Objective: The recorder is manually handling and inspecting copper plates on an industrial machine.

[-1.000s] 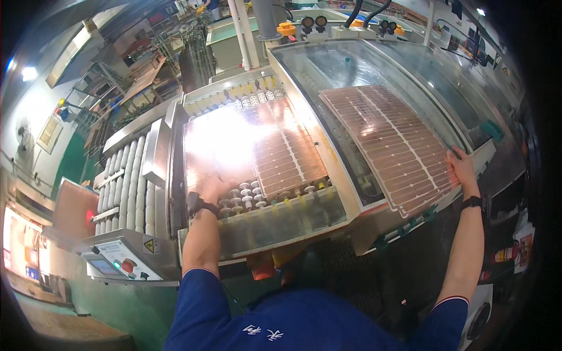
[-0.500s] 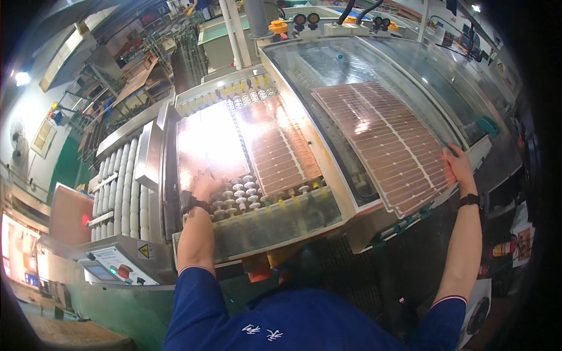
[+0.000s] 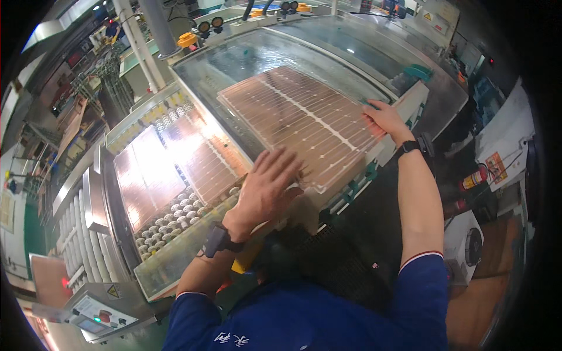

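A copper-coloured panel [image 3: 304, 120] with a grid of thin pale lines lies on the glass cover of the machine, its near end reaching over the front edge. My right hand [image 3: 386, 124] grips that panel's right edge. Near the panel's left front corner, my left hand [image 3: 270, 186] hovers with its fingers stretched out, holding nothing; whether its fingertips touch the panel cannot be made out. Two more copper-coloured panels, a left one [image 3: 149, 175] with strong glare and a right one [image 3: 205, 161], rest side by side on the white roller wheels [image 3: 170, 225].
A roller conveyor [image 3: 88, 245] continues at the left, beside a control box [image 3: 96, 316] with a red button. Gauges [image 3: 211, 24] and an orange cap [image 3: 187, 40] stand along the back. Fire extinguishers [image 3: 473, 177] and a white fan unit [image 3: 465, 245] are at the right.
My left hand has left the panel on the rollers and moved right to the panel on the glass cover. My right hand stays at that panel's edge. The view has swung right.
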### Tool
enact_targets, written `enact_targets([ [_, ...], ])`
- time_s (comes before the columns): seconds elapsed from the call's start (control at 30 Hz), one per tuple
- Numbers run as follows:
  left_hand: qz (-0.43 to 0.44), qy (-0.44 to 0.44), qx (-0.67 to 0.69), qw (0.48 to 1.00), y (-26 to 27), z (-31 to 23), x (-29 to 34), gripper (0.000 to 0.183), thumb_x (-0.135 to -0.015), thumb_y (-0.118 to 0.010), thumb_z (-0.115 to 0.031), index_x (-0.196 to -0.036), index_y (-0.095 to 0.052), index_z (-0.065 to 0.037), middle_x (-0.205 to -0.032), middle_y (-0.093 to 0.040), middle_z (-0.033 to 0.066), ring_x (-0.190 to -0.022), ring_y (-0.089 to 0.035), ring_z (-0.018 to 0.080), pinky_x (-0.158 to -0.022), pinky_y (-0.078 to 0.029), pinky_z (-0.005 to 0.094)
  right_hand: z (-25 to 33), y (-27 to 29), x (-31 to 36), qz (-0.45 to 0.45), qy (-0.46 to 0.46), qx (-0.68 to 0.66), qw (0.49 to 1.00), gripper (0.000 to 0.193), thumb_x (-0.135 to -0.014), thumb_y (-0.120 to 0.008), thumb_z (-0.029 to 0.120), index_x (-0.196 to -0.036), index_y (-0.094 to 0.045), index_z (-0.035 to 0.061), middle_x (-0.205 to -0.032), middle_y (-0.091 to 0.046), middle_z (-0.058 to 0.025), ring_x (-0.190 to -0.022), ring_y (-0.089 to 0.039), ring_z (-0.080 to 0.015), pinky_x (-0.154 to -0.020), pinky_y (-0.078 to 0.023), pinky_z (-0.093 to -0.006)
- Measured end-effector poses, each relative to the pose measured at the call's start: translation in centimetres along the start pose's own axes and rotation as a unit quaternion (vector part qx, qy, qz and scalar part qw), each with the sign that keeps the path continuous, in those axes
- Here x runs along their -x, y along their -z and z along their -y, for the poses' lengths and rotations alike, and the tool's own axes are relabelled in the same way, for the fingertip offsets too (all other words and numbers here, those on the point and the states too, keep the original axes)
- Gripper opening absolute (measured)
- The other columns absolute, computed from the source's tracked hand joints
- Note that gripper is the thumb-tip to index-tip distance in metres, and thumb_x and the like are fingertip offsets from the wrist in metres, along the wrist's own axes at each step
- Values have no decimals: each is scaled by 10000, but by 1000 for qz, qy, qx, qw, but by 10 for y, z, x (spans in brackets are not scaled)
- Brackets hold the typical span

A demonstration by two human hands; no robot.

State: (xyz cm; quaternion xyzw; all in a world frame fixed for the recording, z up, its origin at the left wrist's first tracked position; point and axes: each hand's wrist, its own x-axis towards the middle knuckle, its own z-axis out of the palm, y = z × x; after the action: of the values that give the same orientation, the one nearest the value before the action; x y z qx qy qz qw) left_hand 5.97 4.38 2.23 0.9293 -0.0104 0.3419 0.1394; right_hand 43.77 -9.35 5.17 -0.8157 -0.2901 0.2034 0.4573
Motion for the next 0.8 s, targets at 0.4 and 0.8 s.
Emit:
enact_targets([
  [0.4,-100,44,-81,991,26,26,49,255,-817,-577,63,-1023,-677,-47,-1173,-696,131,-1198,-618,319,-1063,-417,489,-24,10,-10,5,47,40,998,573,-911,-659,325,-1341,-559,-39,-839,-710,-61,-702,-657,-158,-676,-518,-292],
  [0.8,-265,319,188,890,8,6,110,542,-984,-567,-100,-1464,-363,46,-1419,-502,204,-1319,-492,303,-1066,-431,434,-23,8,-10,-7,73,66,995,552,-902,-662,277,-1349,-549,-27,-742,-672,-51,-626,-639,-134,-552,-479,-290],
])
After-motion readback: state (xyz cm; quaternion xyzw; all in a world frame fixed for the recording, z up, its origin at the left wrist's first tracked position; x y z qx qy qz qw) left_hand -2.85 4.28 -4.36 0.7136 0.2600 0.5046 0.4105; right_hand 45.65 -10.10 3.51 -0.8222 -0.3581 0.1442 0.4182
